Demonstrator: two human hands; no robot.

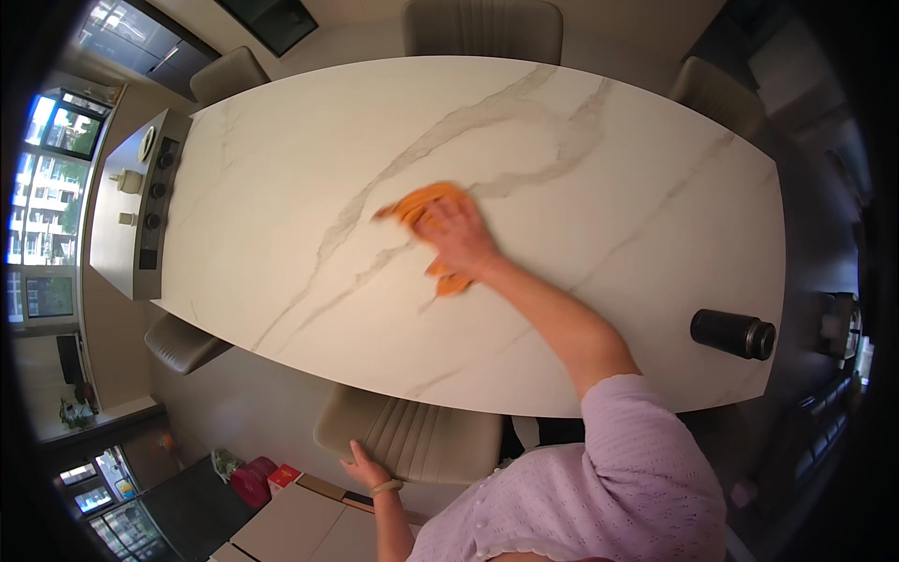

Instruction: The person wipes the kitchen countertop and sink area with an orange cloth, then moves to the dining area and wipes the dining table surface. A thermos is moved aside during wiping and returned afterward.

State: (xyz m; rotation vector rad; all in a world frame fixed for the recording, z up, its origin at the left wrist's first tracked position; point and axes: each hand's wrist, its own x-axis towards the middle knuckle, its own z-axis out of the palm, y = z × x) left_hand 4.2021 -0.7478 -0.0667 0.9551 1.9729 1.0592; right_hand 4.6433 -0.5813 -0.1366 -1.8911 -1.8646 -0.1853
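Observation:
My right hand [460, 235] presses down on an orange cloth [430, 198] near the middle of a white marble-patterned table [281, 175]. The cloth is bunched under the palm and fingers, and one end [453, 284] sticks out below the wrist. Both hand and cloth look slightly blurred. Low in the view, my left hand [366, 467] is at the edge of a beige padded chair [428, 439], thumb and fingers apart. Whether it rests on the chair or only hangs beside it is unclear. A bangle circles the left wrist.
A black vacuum flask [732, 334] lies on its side near the table's right end. At the left end stands a grey cabinet-like unit [116, 242] with small items on it. More chairs [482, 28] surround the table. Boxes [295, 516] and a red round container [251, 482] sit at lower left.

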